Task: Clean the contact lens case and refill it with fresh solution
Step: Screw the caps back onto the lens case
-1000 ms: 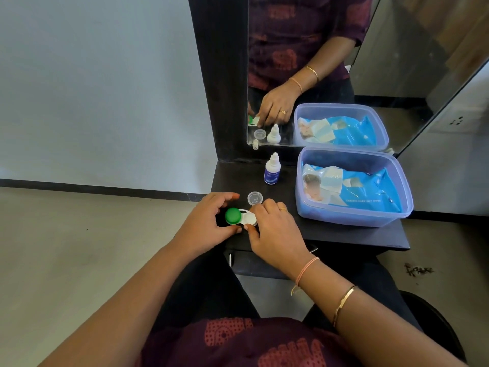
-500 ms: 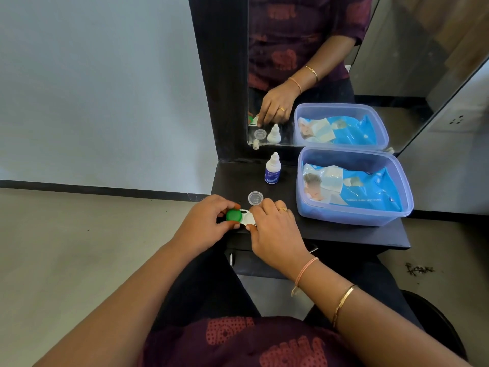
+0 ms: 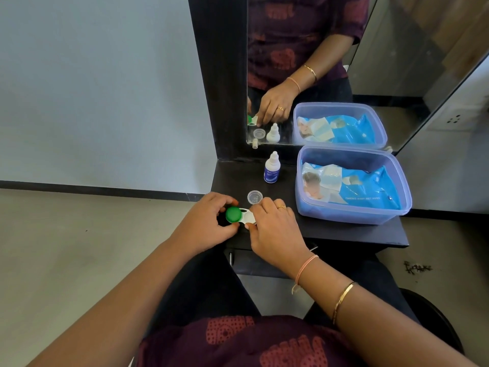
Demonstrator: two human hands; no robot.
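The white contact lens case lies at the near left edge of the black shelf. Its green cap sits on the left well, with my left hand curled around it, thumb and fingers on the cap's rim. My right hand pinches the case's right end and hides the right well. A clear round cap lies on the shelf just behind the case. The small white solution bottle with a blue label stands upright further back, near the mirror.
A translucent blue plastic tub holding a blue pack of wet wipes fills the right side of the shelf. A mirror rises behind the shelf. Below the shelf are my lap and a dark stool edge.
My left hand's fingers have shifted around the green cap, which now shows more fully. The case has stayed in place, and my right hand has kept its hold on the right end.
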